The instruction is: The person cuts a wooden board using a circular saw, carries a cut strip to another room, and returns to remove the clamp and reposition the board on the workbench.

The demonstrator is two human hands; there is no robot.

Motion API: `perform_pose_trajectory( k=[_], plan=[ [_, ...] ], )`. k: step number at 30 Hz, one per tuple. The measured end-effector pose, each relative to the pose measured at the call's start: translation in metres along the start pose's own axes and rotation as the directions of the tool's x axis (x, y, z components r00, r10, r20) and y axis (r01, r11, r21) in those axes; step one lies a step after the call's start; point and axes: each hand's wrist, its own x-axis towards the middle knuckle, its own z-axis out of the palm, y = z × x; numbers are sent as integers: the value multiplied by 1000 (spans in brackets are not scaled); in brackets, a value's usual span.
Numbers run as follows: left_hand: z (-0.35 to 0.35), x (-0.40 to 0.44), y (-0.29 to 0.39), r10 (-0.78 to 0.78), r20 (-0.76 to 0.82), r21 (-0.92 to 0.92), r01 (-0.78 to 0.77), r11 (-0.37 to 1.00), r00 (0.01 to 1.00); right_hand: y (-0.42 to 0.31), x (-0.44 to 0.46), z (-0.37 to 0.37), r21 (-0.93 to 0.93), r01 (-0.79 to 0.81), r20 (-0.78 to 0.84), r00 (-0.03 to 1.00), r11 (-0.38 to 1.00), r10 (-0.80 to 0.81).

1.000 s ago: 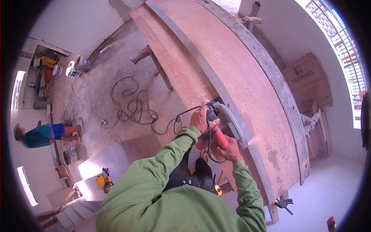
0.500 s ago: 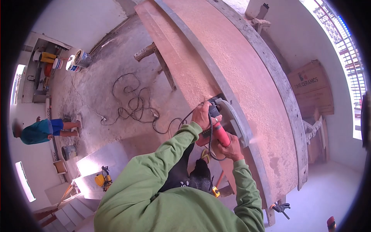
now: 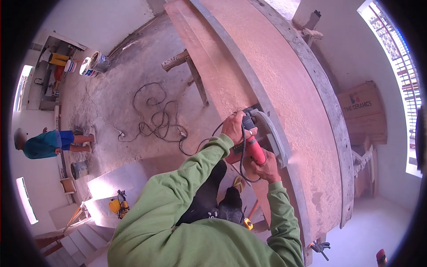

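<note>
A red circular saw (image 3: pixel 255 152) with a grey blade guard (image 3: pixel 272 131) rests on a long wooden board (image 3: pixel 209 62), against a straight grey bar (image 3: pixel 235 49) that runs along it. My left hand (image 3: pixel 233 127) is wrapped round the black front part of the saw. Lower down, my right hand (image 3: pixel 267 168) grips the red rear handle. The saw's black cord loops beside both hands. Pale dust sprays from the guard's lower end, and sawdust covers much of the board. The blade itself is hidden.
A black cord (image 3: pixel 162 120) lies tangled on the floor to the left. Another person (image 3: pixel 44 144) stands at far left, near buckets (image 3: pixel 98 62). A cardboard box (image 3: pixel 362 111) leans on the right wall. A tape measure (image 3: pixel 248 223) is by my waist.
The view has shifted slightly, so the board and room appear moved a little. The saw has slid slightly up along the bar, with both hands still on it.
</note>
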Motion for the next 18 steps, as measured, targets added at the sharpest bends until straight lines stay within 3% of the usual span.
perform_pose_trajectory(
  k=[7,13,18],
  plan=[
    [-18,25,-8,-42,28,-15,42,999,999,-8,30,8,12,3,7,1000,1000,-3],
    [-30,44,-19,50,-17,-28,-50,998,999,-13,54,14,16,-8,19,1000,1000,8],
    [-41,63,-28,-3,17,-33,4,999,1000,-18,76,20,1,-9,17,1000,1000,9]
  ],
)
